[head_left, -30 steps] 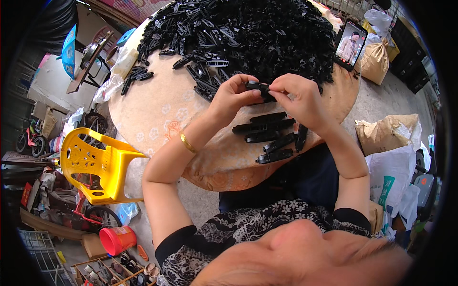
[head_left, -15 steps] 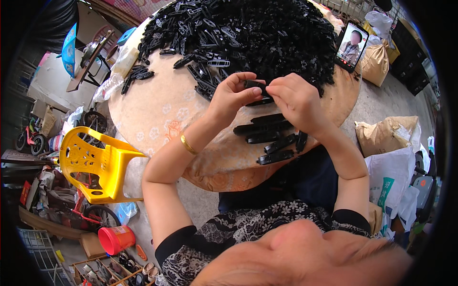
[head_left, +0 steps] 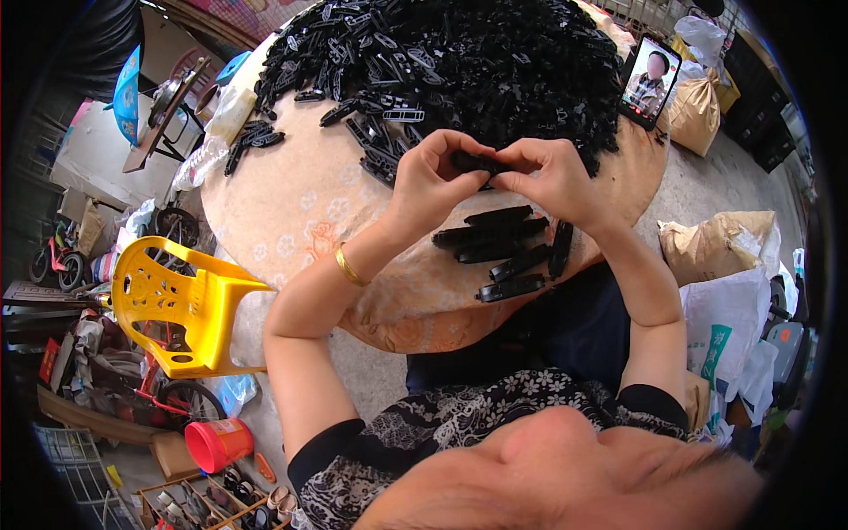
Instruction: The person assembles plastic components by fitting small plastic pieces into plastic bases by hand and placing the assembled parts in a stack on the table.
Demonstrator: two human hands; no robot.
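Note:
My left hand (head_left: pixel 433 181) and my right hand (head_left: pixel 549 181) meet over the round table (head_left: pixel 300 203) and both pinch one small black plastic part (head_left: pixel 477 163) between the fingertips. A gold bangle sits on my left wrist. Just below the hands, several assembled black plastic pieces (head_left: pixel 499 243) lie in a short row near the table's front edge. A big heap of loose black plastic parts (head_left: pixel 459 62) covers the far half of the table.
A phone (head_left: pixel 649 79) stands propped at the table's far right. A yellow plastic chair (head_left: pixel 172 305) stands at the left, a red bucket (head_left: pixel 216 442) below it. Sacks (head_left: pixel 720 252) and bags lie at the right. Bicycles and clutter fill the left side.
Both hands have stayed together on the small black part, only shifting the fingers slightly. The row of pieces on the table is unchanged.

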